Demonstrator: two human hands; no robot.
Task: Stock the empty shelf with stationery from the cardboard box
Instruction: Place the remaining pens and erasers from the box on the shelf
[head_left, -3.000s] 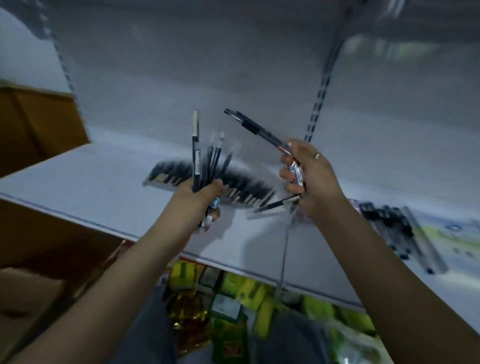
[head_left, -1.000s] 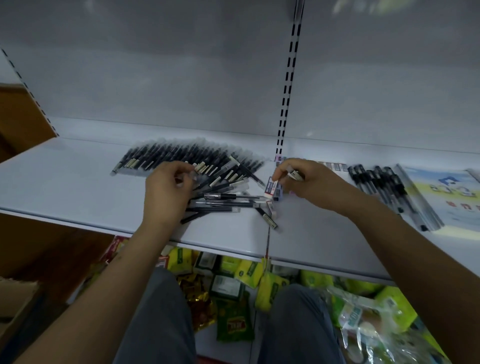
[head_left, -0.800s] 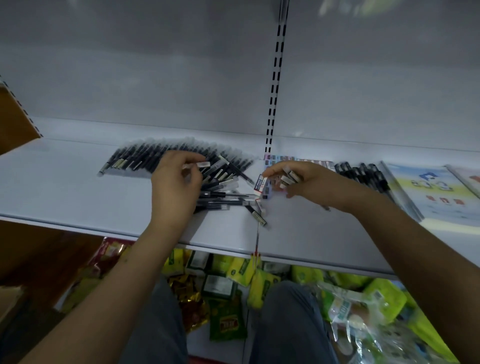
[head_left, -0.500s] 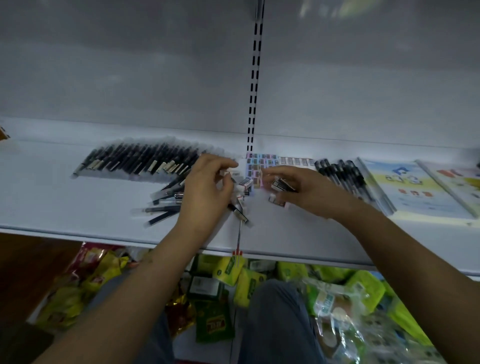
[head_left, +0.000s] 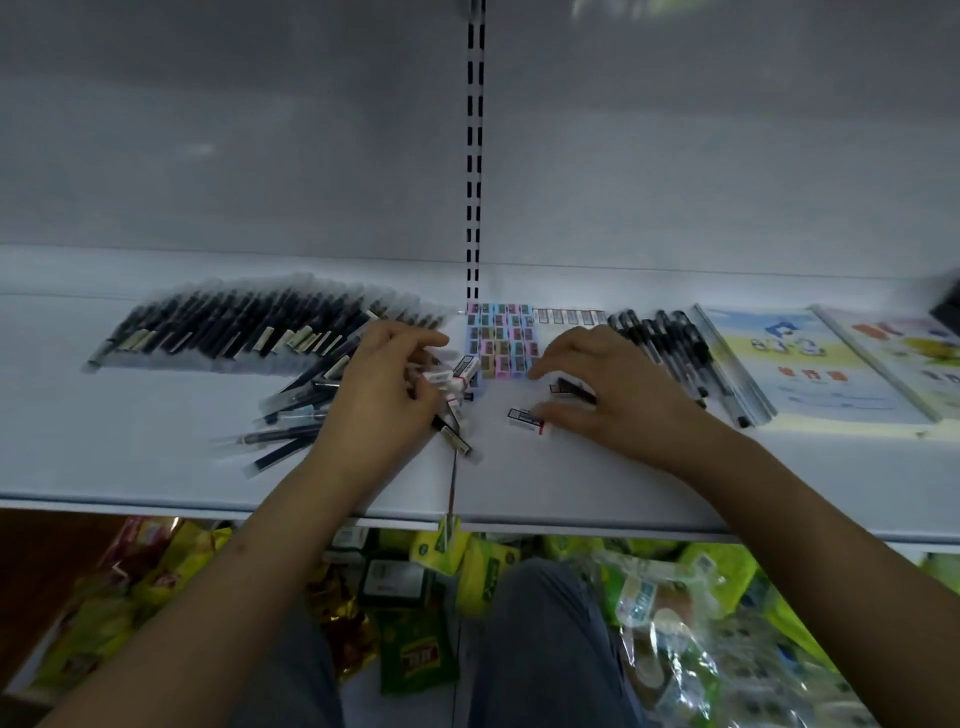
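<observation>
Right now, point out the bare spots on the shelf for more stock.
The shelf is bare at far left, left of the row of pens, and along the front edge right of the right hand. It is crowded between both hands: loose pens, a white eraser and coloured erasers. The booklets fill the right end.

A long white metal shelf (head_left: 130, 467) carried a neat fanned row of dark capped pens (head_left: 249, 325) at its ten o'clock end, with a loose heap of the same dark pens (head_left: 296, 410) just in front of that row, toward eight o'clock. At twelve o'clock, against the slotted metal upright (head_left: 474, 156), lay a block of small pastel-wrapped erasers (head_left: 501, 338), and a single white sleeved eraser (head_left: 527, 419) lay before it. Toward two o'clock sat a second row of black pens (head_left: 670, 338), then flat printed paper booklets (head_left: 800, 364) at three o'clock; crinkled green and yellow snack packets (head_left: 467, 566) lay below the shelf at six o'clock.
</observation>
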